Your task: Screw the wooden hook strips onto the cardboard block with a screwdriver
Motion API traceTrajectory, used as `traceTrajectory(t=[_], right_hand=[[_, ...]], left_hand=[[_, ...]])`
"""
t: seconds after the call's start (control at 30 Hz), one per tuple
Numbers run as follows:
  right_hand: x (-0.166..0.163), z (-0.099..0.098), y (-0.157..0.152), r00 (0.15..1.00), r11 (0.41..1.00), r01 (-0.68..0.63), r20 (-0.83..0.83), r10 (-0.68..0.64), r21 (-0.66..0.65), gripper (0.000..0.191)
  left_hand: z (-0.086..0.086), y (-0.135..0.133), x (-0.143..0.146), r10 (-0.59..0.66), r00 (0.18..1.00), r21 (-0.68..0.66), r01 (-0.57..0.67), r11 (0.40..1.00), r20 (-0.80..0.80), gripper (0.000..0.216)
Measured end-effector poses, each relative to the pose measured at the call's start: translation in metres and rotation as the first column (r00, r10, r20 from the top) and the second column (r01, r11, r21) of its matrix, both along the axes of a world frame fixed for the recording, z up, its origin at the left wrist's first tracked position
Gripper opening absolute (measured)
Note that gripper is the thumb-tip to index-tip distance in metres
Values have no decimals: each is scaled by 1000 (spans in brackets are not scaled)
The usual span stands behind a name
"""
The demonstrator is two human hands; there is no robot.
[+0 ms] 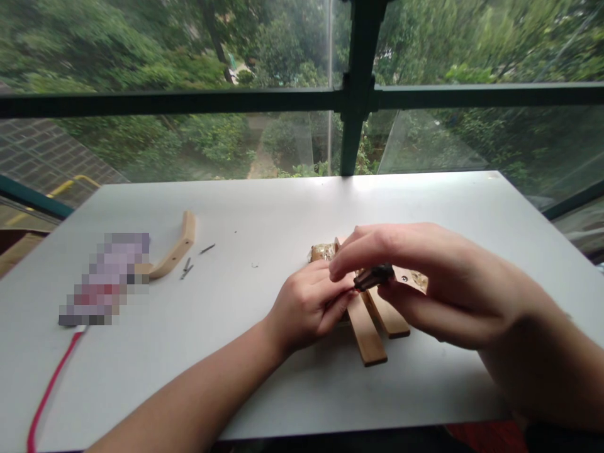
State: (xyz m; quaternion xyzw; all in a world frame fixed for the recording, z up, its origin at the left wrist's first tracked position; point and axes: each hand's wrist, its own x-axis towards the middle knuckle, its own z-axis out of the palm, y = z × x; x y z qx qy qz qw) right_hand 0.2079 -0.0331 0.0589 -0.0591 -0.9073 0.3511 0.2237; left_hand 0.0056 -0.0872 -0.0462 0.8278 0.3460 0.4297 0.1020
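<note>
A window with a dark green frame (356,97) is met by the far edge of a white table (264,207). Open room is left along that far edge and across the stretch left of the hands; the near edge is reached only by the arms.

The right hand (453,283) is arched above the work, its thumb and fingers partly closed, with a small dark object (375,275) held between them. The left hand (306,302) is set against wooden slats (367,340), right of the table's middle; how firmly its fingers are closed cannot be told. The slats' near ends are stopped short of the table edge, and a screw head (404,278) is seen in the wood.

At the left, a lavender oblong (111,270) is pixelated, so any lettering cannot be read. A red cable (51,384) is run from its lower end. Beside it a bent wooden piece (177,251) is placed, with thin dark metal pieces (187,270) scattered nearby.
</note>
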Motion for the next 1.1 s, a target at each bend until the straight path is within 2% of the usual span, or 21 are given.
traceTrajectory(t=[0.13,0.23,0.4,0.63,0.9,1.1], right_hand=[[-1,-3,1,998,999,46,49,-46,5,31],[-4,-6,1,991,994,110,68,-111,23,20],[-9,-9,0,989,986,138,34,-142,96,10],[-9,-16,0,972,968,233,8,-235,90,12],[-7,-16,-1,970,967,242,8,-243,85,12],[-12,-16,-2,967,961,253,11,-256,111,14]], left_hand=[[1,2,1,-10,999,47,8,999,53,8],[-1,2,1,3,999,42,-5,999,51,10],[-5,-1,-1,-4,999,0,4,1000,51,6],[-1,0,0,-22,996,-71,28,997,83,12],[1,1,1,-19,995,-111,30,993,94,10],[-4,3,3,12,992,-52,-6,999,123,9]])
